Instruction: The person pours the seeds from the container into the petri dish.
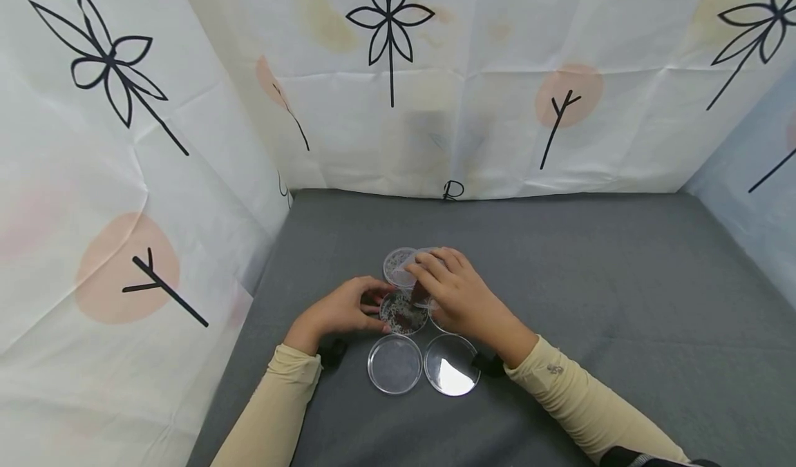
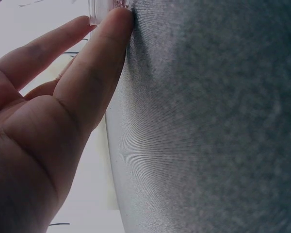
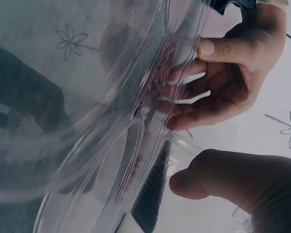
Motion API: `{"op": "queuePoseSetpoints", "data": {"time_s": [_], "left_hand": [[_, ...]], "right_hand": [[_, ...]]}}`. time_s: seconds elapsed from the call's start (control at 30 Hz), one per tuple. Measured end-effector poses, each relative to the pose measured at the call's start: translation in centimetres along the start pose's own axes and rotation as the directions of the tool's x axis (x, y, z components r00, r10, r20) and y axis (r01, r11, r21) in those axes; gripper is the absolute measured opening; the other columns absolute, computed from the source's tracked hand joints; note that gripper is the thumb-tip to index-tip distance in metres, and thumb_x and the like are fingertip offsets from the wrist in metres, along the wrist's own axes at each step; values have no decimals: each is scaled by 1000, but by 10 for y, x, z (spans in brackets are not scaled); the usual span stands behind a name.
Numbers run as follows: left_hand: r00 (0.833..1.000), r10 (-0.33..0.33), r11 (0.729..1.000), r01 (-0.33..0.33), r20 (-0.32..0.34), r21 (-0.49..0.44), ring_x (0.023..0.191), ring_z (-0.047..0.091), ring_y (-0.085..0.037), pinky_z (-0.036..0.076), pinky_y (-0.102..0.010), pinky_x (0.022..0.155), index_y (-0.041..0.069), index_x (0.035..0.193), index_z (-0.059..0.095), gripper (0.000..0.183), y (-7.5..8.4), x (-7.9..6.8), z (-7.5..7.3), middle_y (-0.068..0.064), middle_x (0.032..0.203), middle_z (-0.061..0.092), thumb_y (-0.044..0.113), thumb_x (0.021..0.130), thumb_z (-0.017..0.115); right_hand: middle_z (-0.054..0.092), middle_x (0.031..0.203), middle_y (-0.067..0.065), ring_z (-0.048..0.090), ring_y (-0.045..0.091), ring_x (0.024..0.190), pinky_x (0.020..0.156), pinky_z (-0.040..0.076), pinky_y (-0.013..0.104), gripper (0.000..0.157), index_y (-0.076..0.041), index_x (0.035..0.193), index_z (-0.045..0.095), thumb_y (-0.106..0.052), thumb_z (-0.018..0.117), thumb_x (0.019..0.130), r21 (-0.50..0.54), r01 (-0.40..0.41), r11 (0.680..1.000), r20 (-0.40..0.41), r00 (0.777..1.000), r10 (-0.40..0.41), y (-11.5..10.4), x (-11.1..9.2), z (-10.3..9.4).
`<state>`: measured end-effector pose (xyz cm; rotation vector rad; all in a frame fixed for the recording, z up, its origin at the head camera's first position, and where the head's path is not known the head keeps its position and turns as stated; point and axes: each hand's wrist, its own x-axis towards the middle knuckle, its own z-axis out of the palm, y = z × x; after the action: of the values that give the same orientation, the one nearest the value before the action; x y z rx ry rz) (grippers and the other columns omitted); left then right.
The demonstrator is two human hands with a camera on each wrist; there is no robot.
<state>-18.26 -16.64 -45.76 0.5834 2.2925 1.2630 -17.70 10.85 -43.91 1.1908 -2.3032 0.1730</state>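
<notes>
My left hand holds a round clear petri dish by its rim, thumb on the near side and fingers on the far side. White and dark brown bits lie in that dish. Above its right part, my right hand pinches a tilted piece of clear plastic with something reddish-brown at it; whether this is a dish or a bag I cannot tell. In the left wrist view the fingertips touch a clear rim. The right wrist view shows the right thumb and reddish grains behind clear walls.
Two clear dishes or lids, a left one and a right one, lie nearer me. Behind the held dish sits another dish with pale bits. More clear plastic is partly hidden under my right hand. Grey cloth covers the table, with patterned curtains around.
</notes>
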Motion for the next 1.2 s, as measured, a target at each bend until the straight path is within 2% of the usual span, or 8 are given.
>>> {"op": "queuePoseSetpoints", "data": {"time_s": [0.23,0.4,0.5,0.6,0.73,0.87,1.07,1.2], "left_hand": [[1000,-9,1000,9,5,-8,129,61,-33,61,-32,106,0,148,59,74,1,-1,1,-18,144,56,6,82,92],[1000,6,1000,-6,4,-21,129,61,-35,61,-33,105,-3,147,59,73,1,-1,1,-21,143,55,4,82,92],[1000,12,1000,-12,1,-21,129,61,-36,62,-35,105,-4,146,59,73,1,-1,0,-23,143,55,3,82,92],[1000,7,1000,-7,-3,-19,128,62,-36,62,-34,105,-3,146,59,73,1,-1,1,-21,143,56,3,81,92],[1000,-5,1000,5,-9,-10,128,63,-33,62,-32,104,-1,146,60,74,0,-1,1,-19,142,57,3,80,93],[1000,-2,1000,2,-11,-4,127,63,-33,62,-32,104,-1,146,60,73,0,0,0,-19,141,57,3,80,93],[1000,1,1000,-1,-9,-19,127,63,-37,62,-35,104,-3,145,60,72,2,-2,0,-22,141,56,2,81,92],[1000,10,1000,-10,-6,-18,127,62,-37,62,-34,104,-4,145,60,72,2,-2,1,-23,140,56,2,81,92]], "right_hand": [[58,136,20,57,38,128,106,57,51,94,-5,145,55,-11,99,62,43,-123,991,3,992,123,15,-4,-6],[57,140,22,54,41,131,102,59,56,95,-3,145,55,-16,102,63,146,-269,952,33,963,267,38,-9,-17],[55,141,20,54,40,130,95,60,58,95,-4,145,55,-21,101,64,216,-383,898,59,923,380,53,-16,-23],[57,139,19,56,38,123,90,60,58,95,-4,145,55,-24,101,63,300,-472,829,73,878,473,67,-24,-28],[57,135,21,59,38,118,95,61,58,91,0,144,55,-21,99,67,413,-542,732,100,826,555,85,-37,-30],[57,135,23,59,38,120,97,63,60,88,1,144,54,-18,99,71,481,-590,649,131,780,612,99,-50,-28],[54,139,24,55,40,126,100,59,65,86,0,148,52,-20,97,77,522,-642,561,207,734,647,117,-71,-26],[52,143,26,57,46,127,102,57,68,85,0,149,51,-17,95,79,525,-673,520,246,706,664,128,-86,-28]]}}
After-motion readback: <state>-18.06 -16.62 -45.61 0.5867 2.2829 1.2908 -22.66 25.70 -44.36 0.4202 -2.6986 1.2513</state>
